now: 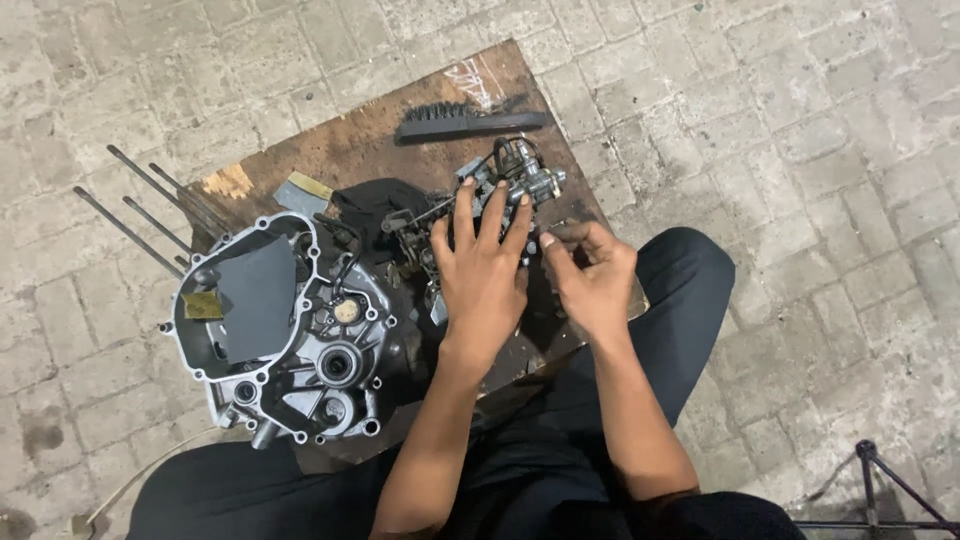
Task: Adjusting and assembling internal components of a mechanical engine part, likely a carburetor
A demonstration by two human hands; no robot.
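The carburetor [520, 178], a small grey metal body with tubes and a dark ring on top, sits on the wooden board [380, 130] at about 1 o'clock from the board's middle. The left hand [482, 270] lies over it from the 6 o'clock side, palm down, fingers spread and straight, their tips touching the near side of the carburetor; it presses rather than grips. The right hand [592, 275] is just beside it at 3 o'clock, fingers curled inward with thumb and forefinger pinched together by the lower right of the carburetor. Whether something small sits in that pinch cannot be told.

Beside the left hand, at 9 o'clock, small dark linkages and a thin black hose [352, 262] lie on a dark cloth [385, 200]. Further at 9 o'clock stands the engine crankcase half [285, 340], grey cast metal with a ring of bolt holes, bearings showing in its lower part. A sheet of dark sandpaper [255, 295] lies in its open cavity, with a small yellowish scrap [203, 305] touching its left edge.

At 12 o'clock from the carburetor, near the far edge of the board, lies a black brush [465, 122]. Off the board at 10 o'clock, 4 long metal rods [135, 215] rest on the paving stones [800, 120]. At 5 o'clock, in the frame's corner, stand thin black tripod legs [880, 490]. The person sits with black trousers [680, 290] framing the board.
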